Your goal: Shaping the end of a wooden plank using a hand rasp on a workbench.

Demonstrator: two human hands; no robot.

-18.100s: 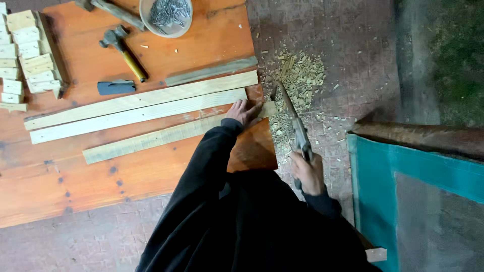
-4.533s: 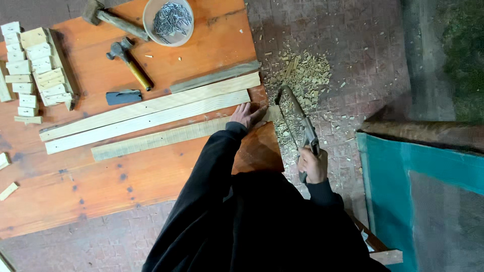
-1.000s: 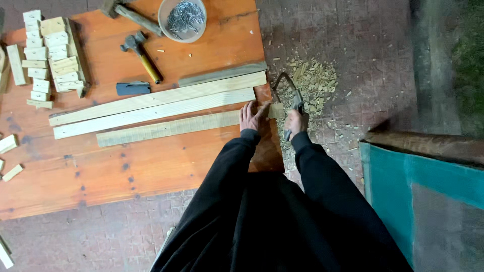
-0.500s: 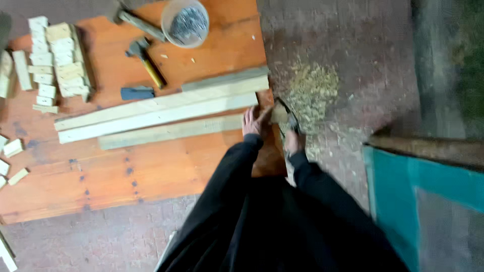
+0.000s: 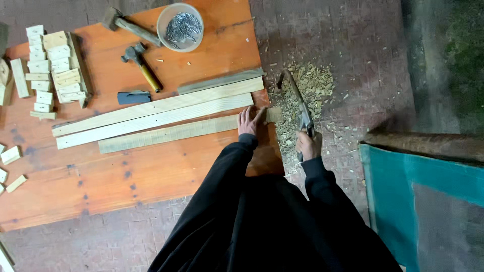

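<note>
Wooden slat (image 5: 181, 132) under left hand (image 5: 250, 121); right hand (image 5: 308, 145) grips handsaw (image 5: 297, 100)

On the surface (image 5: 151, 176), three long boards run side by side across mid-frame; the lowest board (image 5: 171, 134) juts past the surface's right edge. The left hand (image 5: 250, 122) lies on that board near the edge, and right of it the right hand (image 5: 308, 145) holds a saw (image 5: 298, 103) over the wood chips (image 5: 312, 85) on the floor. A bowl of nails (image 5: 180, 27) and two hammers sit at top, small blocks (image 5: 53, 65) at upper left
</note>
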